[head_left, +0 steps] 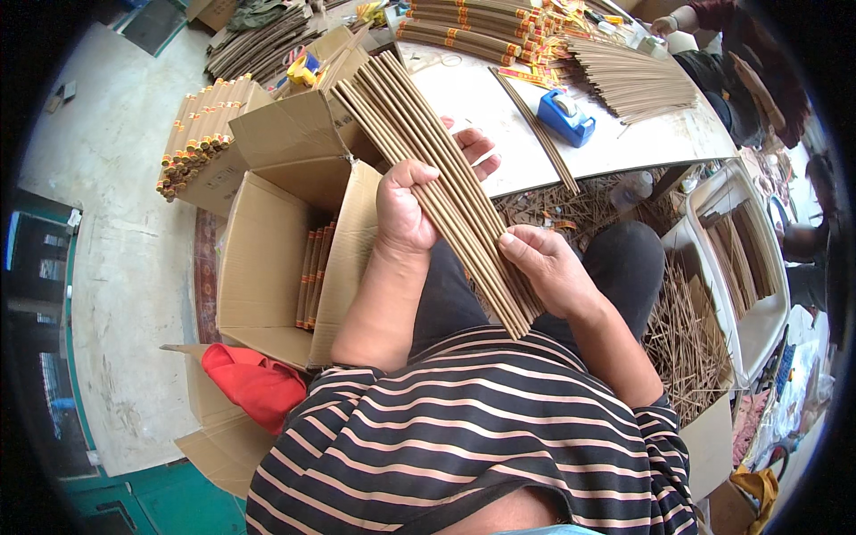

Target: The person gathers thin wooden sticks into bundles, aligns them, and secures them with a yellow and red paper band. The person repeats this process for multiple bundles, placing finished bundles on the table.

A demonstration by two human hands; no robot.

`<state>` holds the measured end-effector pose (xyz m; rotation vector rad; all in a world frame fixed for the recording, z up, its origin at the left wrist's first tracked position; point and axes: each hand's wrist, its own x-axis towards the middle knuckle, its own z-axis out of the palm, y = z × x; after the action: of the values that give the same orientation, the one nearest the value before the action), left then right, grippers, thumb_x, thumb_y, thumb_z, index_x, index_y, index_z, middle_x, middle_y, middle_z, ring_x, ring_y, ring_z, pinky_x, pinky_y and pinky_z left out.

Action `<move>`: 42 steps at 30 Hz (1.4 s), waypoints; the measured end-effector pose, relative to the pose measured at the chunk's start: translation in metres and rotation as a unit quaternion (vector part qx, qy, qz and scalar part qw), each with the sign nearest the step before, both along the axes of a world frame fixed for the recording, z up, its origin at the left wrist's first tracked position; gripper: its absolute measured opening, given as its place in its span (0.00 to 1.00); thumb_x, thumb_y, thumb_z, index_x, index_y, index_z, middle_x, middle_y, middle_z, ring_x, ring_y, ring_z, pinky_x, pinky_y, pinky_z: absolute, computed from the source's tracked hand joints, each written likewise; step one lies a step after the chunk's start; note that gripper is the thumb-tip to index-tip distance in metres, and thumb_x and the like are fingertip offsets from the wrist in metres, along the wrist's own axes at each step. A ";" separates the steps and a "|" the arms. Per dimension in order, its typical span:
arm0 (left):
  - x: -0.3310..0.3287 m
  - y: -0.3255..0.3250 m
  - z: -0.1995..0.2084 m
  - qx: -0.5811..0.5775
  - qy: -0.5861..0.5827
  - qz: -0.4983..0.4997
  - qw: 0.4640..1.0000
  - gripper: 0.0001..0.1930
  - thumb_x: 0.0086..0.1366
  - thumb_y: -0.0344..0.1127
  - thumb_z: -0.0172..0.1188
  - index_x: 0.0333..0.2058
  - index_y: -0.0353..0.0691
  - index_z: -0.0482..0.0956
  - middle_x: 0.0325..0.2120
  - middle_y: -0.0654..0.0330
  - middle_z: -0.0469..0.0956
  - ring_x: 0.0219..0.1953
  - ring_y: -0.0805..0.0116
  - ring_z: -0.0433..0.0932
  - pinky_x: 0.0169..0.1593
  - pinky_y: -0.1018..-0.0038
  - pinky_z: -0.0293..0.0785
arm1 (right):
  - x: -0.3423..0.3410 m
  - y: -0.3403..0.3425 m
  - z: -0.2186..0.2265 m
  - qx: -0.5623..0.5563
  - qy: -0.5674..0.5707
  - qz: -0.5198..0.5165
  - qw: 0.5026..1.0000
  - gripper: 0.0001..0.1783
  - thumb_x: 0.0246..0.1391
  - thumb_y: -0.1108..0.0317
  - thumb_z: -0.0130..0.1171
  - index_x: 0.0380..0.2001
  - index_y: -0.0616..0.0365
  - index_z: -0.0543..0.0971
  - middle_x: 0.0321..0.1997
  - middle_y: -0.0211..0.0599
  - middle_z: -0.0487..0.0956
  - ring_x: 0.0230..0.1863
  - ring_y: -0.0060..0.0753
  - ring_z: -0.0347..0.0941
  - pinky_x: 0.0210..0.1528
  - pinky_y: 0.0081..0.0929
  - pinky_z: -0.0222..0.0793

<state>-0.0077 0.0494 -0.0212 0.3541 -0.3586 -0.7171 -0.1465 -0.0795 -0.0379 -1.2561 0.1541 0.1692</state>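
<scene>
A flat row of long brown incense sticks (437, 169) slants across my lap, its upper end pointing toward the table. My left hand (406, 209) is wrapped round the row's left side. Its thumb lies on top, and the fingertips come out beyond the right edge from underneath. Lower down, my right hand (553, 272) grips the right edge of the sticks, its thumb on top and most of the other fingers hidden. Beside my left arm, an open cardboard box (267, 259) has several wrapped bundles (314, 272) standing inside.
On the white table (481, 98) are a blue tape dispenser (566, 116), a few loose sticks (539, 134), a fanned stick pile (629, 76) and wrapped bundles (473, 27). A white bin (744, 276) stands at right. Another person's arm (682, 20) shows at far right.
</scene>
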 end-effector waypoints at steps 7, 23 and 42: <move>-0.002 0.000 0.002 -0.004 0.008 0.004 1.000 0.38 0.34 0.28 0.46 0.52 0.28 0.63 0.50 0.41 0.67 0.58 0.46 0.62 0.64 0.50 0.48 | -0.001 0.000 0.003 0.044 -0.011 0.006 0.999 0.17 0.62 0.59 0.45 0.37 0.63 0.74 0.29 0.27 0.74 0.28 0.14 0.67 0.32 0.15 0.65; -0.007 0.001 0.007 0.009 -0.012 0.030 0.999 0.46 0.30 0.32 0.47 0.57 0.26 0.54 0.56 0.44 0.60 0.62 0.50 0.55 0.65 0.49 0.43 | -0.001 0.001 0.008 0.091 0.017 0.022 0.995 0.14 0.55 0.63 0.56 0.39 0.64 0.73 0.31 0.31 0.77 0.30 0.17 0.73 0.32 0.16 0.71; -0.007 0.001 0.010 0.005 -0.023 0.047 0.999 0.47 0.31 0.34 0.47 0.59 0.30 0.52 0.58 0.42 0.57 0.63 0.48 0.52 0.64 0.46 0.43 | 0.000 0.000 0.008 0.090 -0.006 0.015 0.996 0.15 0.57 0.61 0.53 0.39 0.63 0.73 0.32 0.31 0.77 0.30 0.17 0.72 0.34 0.16 0.71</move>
<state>-0.0147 0.0508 -0.0111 0.3949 -0.3798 -0.6193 -0.1462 -0.0798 -0.0303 -1.0800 0.1068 0.1968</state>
